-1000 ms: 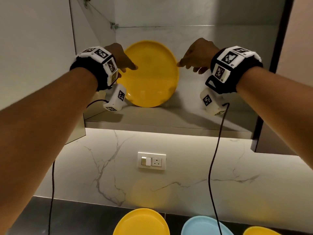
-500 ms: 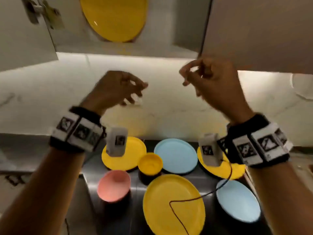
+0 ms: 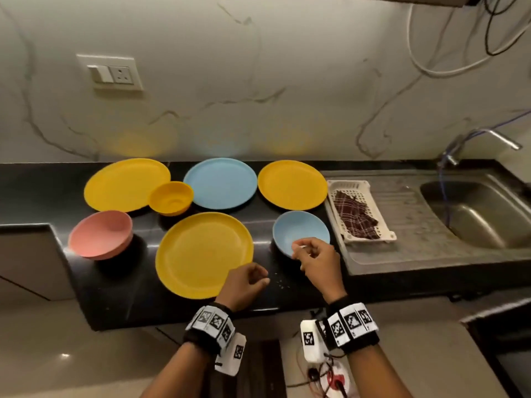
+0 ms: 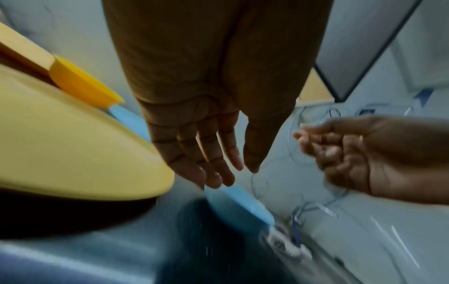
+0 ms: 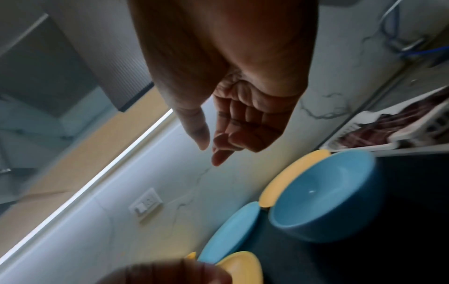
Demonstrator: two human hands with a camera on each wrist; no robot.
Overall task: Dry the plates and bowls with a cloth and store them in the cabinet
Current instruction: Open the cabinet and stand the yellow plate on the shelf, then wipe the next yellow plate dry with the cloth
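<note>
Wet-looking dishes lie on the black counter point(image 3: 120, 297): a big yellow plate point(image 3: 204, 254) at the front, two more yellow plates point(image 3: 126, 183) point(image 3: 291, 183) and a blue plate point(image 3: 219, 182) at the back, plus a yellow bowl point(image 3: 171, 198), a pink bowl point(image 3: 100, 234) and a blue bowl point(image 3: 300, 228). A dark checked cloth point(image 3: 356, 216) lies in a white basket point(image 3: 370, 238). My left hand point(image 3: 260, 278) hovers empty by the front plate's right rim, fingers relaxed point(image 4: 218, 173). My right hand point(image 3: 300, 251) hangs empty over the blue bowl's point(image 5: 325, 194) near edge, fingers loosely curled point(image 5: 221, 157).
A steel sink point(image 3: 474, 214) with drainboard and tap point(image 3: 488, 139) is at the right. A wall socket point(image 3: 113, 73) sits on the marble backsplash. Cables hang from my wrists below the counter's front edge.
Both hands have come down from the cabinet shelf, where a yellow plate was left leaning, to just above the counter. My view has dropped from the cabinet to the dishes.
</note>
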